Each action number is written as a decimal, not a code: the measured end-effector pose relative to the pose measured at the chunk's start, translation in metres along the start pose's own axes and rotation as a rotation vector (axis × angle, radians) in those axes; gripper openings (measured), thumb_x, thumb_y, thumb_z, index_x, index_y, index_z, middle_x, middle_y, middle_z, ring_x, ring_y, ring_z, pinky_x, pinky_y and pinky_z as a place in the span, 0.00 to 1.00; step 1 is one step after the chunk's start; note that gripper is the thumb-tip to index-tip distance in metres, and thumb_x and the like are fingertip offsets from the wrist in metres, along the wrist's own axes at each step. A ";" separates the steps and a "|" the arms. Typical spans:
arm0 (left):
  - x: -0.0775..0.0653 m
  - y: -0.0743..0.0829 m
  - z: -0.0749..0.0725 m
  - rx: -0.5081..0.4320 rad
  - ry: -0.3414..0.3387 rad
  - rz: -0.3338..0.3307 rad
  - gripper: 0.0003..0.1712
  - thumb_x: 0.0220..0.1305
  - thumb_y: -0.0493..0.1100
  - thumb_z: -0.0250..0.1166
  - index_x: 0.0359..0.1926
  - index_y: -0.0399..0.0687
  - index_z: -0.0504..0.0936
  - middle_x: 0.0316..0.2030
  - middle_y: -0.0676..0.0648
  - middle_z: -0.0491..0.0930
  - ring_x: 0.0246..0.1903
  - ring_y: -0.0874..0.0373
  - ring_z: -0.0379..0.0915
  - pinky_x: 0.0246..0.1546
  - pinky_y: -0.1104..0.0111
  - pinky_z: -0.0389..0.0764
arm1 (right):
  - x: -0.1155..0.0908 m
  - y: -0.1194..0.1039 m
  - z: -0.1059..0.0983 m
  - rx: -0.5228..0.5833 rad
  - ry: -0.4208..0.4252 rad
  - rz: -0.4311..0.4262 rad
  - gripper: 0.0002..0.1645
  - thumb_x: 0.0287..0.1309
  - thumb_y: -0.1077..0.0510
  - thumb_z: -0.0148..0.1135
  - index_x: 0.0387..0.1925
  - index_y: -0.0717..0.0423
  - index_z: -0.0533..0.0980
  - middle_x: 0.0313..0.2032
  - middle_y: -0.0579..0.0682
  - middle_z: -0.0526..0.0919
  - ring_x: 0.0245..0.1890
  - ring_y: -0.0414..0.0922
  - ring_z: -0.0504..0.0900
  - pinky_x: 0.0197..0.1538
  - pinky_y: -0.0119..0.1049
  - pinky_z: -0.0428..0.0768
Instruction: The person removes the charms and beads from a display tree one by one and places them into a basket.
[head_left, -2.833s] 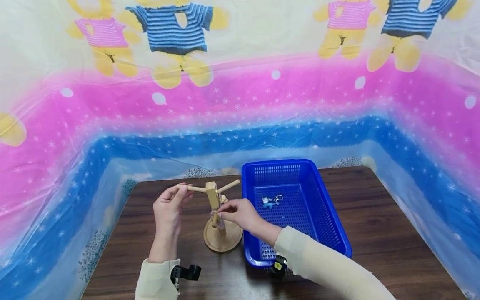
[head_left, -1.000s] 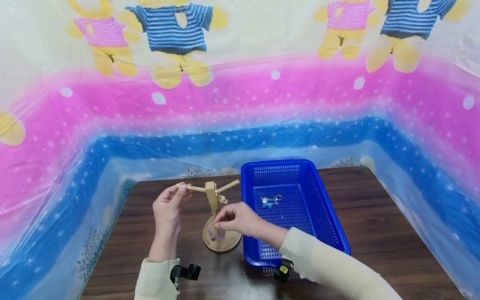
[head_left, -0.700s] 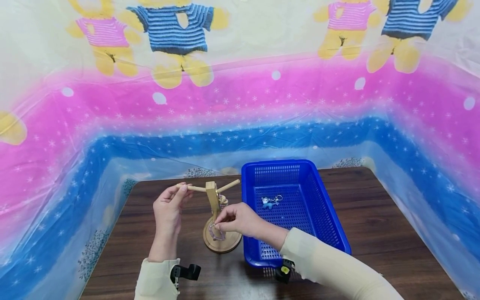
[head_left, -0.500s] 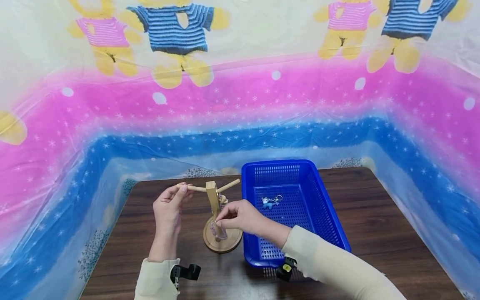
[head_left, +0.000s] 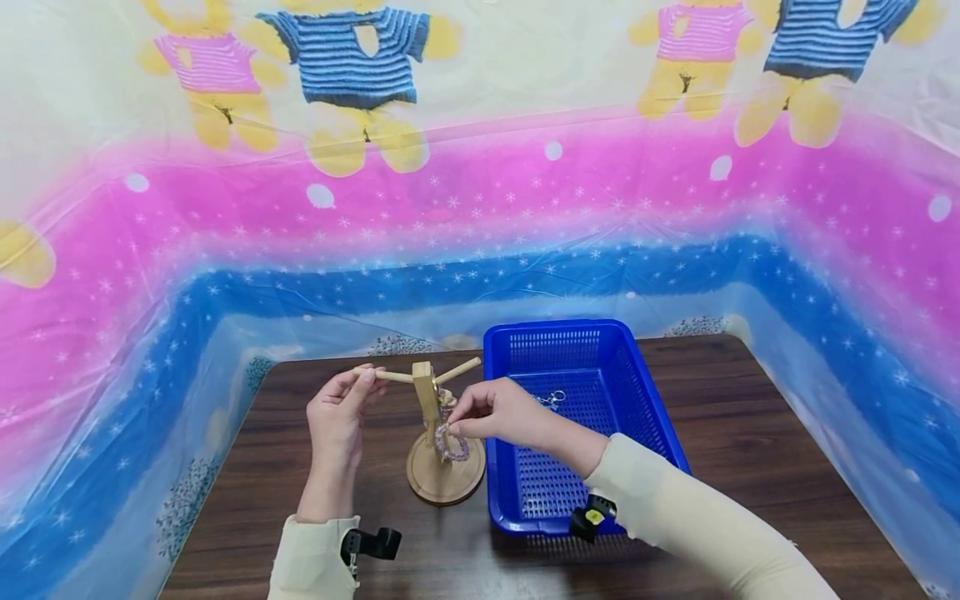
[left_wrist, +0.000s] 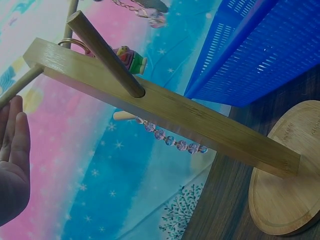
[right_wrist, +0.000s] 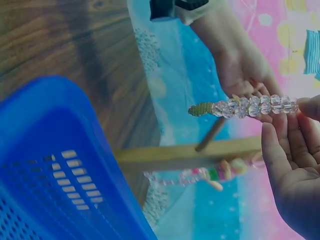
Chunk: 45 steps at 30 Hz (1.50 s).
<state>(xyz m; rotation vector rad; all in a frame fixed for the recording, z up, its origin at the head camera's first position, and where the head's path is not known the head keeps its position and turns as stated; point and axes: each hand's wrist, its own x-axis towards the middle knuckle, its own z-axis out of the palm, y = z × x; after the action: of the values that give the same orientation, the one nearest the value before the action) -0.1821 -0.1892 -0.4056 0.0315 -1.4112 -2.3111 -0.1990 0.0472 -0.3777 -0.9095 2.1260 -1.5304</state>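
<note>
My left hand [head_left: 337,417] pinches the end of the left upper peg on a wooden stand [head_left: 424,393] with a round base [head_left: 442,490]. Between thumb and index finger, my right hand [head_left: 504,412] holds a clear pinkish beaded bracelet [right_wrist: 255,106] with a gold-coloured section. In the head view this loop hangs right of the post, overlapping the base. Seen from the left wrist, the stand's near peg [left_wrist: 107,55] is bare. Behind the post hang a small figure keychain [left_wrist: 132,61] with a ring and another string of purple-pink beads [left_wrist: 171,141].
A blue perforated basket [head_left: 667,425] stands right of the stand, beneath my right forearm. Inside it lies a keychain [head_left: 555,397], partly hidden by the right hand. The dark wood table [head_left: 757,433] is backed by a patterned cloth [head_left: 480,208].
My right hand has drawn the bracelet down off the stand's front peg, then up and to the right, away from the post. The left hand has stayed on its peg.
</note>
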 end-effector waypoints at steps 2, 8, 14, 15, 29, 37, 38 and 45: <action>0.000 0.000 0.000 0.004 0.000 -0.003 0.14 0.69 0.28 0.63 0.32 0.49 0.89 0.29 0.54 0.91 0.31 0.68 0.88 0.36 0.76 0.90 | -0.001 -0.002 -0.006 -0.008 0.004 -0.003 0.08 0.62 0.64 0.67 0.39 0.68 0.83 0.37 0.64 0.89 0.31 0.33 0.81 0.37 0.26 0.82; -0.001 0.001 0.000 0.013 0.004 -0.011 0.14 0.69 0.29 0.63 0.32 0.49 0.89 0.29 0.54 0.91 0.31 0.68 0.88 0.36 0.76 0.90 | -0.009 -0.003 -0.025 -0.043 0.058 0.043 0.08 0.63 0.63 0.68 0.39 0.65 0.84 0.35 0.54 0.90 0.32 0.35 0.82 0.40 0.28 0.83; 0.000 0.000 -0.001 0.010 -0.001 -0.010 0.14 0.69 0.29 0.63 0.32 0.49 0.89 0.30 0.54 0.91 0.31 0.68 0.88 0.37 0.76 0.90 | -0.017 0.001 -0.043 -0.034 0.095 0.078 0.08 0.63 0.63 0.67 0.40 0.66 0.84 0.33 0.44 0.89 0.34 0.37 0.83 0.41 0.29 0.83; -0.001 0.000 -0.001 0.009 0.000 -0.010 0.14 0.69 0.29 0.63 0.32 0.50 0.89 0.30 0.54 0.91 0.31 0.68 0.88 0.37 0.76 0.90 | -0.018 0.003 -0.046 -0.038 0.095 0.084 0.08 0.64 0.63 0.67 0.40 0.66 0.84 0.34 0.44 0.89 0.34 0.37 0.83 0.41 0.29 0.83; -0.001 0.001 -0.001 -0.011 -0.002 -0.017 0.14 0.69 0.28 0.63 0.32 0.49 0.89 0.30 0.54 0.91 0.31 0.67 0.89 0.37 0.76 0.90 | -0.021 0.039 -0.074 -0.162 0.013 0.152 0.09 0.65 0.62 0.66 0.41 0.66 0.84 0.39 0.58 0.90 0.35 0.42 0.84 0.45 0.37 0.86; -0.002 0.001 -0.002 0.005 0.008 -0.019 0.12 0.69 0.30 0.64 0.32 0.48 0.89 0.29 0.54 0.91 0.31 0.68 0.89 0.37 0.76 0.90 | -0.019 0.063 -0.073 -0.199 -0.028 0.192 0.09 0.64 0.63 0.65 0.40 0.66 0.85 0.38 0.58 0.90 0.34 0.42 0.85 0.43 0.36 0.89; -0.002 0.001 -0.002 0.006 0.010 -0.020 0.12 0.69 0.29 0.64 0.32 0.48 0.88 0.29 0.54 0.91 0.31 0.68 0.89 0.37 0.76 0.90 | -0.018 0.065 -0.073 -0.195 -0.035 0.200 0.09 0.64 0.63 0.65 0.40 0.66 0.85 0.38 0.58 0.90 0.34 0.42 0.86 0.44 0.37 0.89; 0.000 0.000 -0.001 -0.017 0.009 -0.017 0.13 0.69 0.28 0.63 0.32 0.47 0.88 0.29 0.54 0.91 0.31 0.67 0.89 0.36 0.76 0.90 | -0.015 0.077 -0.072 -0.196 -0.088 0.261 0.08 0.64 0.63 0.64 0.40 0.64 0.86 0.39 0.56 0.91 0.35 0.37 0.85 0.45 0.37 0.90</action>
<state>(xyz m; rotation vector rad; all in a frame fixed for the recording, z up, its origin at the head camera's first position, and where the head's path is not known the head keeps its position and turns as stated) -0.1818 -0.1894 -0.4063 0.0484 -1.3918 -2.3339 -0.2549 0.1234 -0.4264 -0.7111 2.2561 -1.1513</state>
